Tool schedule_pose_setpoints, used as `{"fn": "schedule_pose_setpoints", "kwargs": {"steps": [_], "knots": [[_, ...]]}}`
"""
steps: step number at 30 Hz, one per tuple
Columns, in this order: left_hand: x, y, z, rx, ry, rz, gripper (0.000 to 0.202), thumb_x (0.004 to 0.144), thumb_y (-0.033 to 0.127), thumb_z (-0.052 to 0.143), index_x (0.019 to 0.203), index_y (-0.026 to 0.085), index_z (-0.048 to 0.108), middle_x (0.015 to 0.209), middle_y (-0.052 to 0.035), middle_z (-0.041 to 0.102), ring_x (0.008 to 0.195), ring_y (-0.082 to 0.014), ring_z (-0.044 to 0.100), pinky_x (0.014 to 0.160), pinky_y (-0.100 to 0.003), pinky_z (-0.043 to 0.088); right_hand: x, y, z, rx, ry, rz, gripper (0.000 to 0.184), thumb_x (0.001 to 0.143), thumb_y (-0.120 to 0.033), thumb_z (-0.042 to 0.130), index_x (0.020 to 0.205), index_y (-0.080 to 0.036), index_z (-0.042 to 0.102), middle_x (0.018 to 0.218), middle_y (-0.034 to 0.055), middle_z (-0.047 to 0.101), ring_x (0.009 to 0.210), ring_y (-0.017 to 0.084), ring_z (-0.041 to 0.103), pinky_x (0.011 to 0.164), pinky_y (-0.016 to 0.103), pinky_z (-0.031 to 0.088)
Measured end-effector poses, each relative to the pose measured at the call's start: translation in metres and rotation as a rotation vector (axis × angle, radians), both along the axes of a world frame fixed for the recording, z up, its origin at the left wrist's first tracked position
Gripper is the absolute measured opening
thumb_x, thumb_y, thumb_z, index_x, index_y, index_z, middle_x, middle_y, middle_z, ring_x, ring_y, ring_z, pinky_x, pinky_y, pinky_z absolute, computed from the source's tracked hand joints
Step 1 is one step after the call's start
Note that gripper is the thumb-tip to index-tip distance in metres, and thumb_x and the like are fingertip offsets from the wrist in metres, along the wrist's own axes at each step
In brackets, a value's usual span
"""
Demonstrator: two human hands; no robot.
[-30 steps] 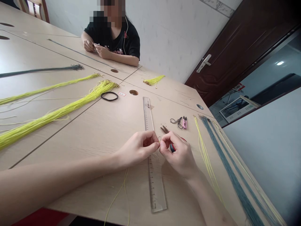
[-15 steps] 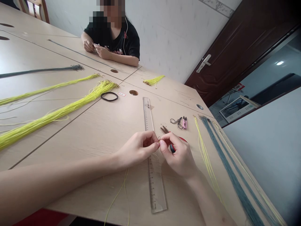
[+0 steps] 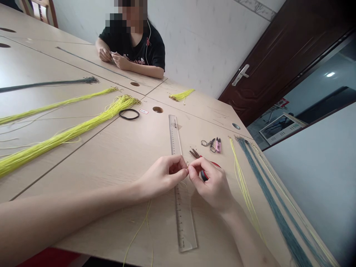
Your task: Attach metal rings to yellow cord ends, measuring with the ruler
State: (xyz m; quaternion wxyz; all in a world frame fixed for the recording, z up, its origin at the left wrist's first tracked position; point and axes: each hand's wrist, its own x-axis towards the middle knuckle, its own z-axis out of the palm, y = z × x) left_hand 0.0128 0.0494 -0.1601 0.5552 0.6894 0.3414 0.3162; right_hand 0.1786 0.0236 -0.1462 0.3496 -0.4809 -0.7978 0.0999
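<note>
L hand (image 3: 164,176) & R hand (image 3: 213,183) met fingertip to fingertip just above the ruler (image 3: 174,137), both pinched shut on a small metal ring (image 3: 188,164) at the end of a thin yellow cord (image 3: 139,229), which trailed twd the table's near edge. Pliers (image 3: 194,152) lay partly under R hand.

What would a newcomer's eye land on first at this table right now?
First, the left hand and right hand pinching a small metal ring and a thin yellow cord over the clear plastic ruler in the centre foreground. Next, the thick bundle of bright yellow cords slanting across the left.
</note>
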Motion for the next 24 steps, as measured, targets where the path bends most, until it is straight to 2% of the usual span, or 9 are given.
{"fn": "schedule_pose_setpoints", "kwargs": {"steps": [24], "knots": [[0.0005,0.0002,-0.0022,-0.014,-0.014,-0.012,0.016,0.084,0.026,0.048,0.073,0.015,0.051,0.06,0.0055,0.044,0.056,-0.0077,0.034,0.05,-0.022,0.026,-0.0004,0.0008,-0.0011,0.006,0.001,0.004,0.011,0.082,-0.014,0.05,0.072,-0.019,0.048,0.062,-0.0045,0.052,0.051,0.006,0.045,0.048,0.017,0.036]]}}
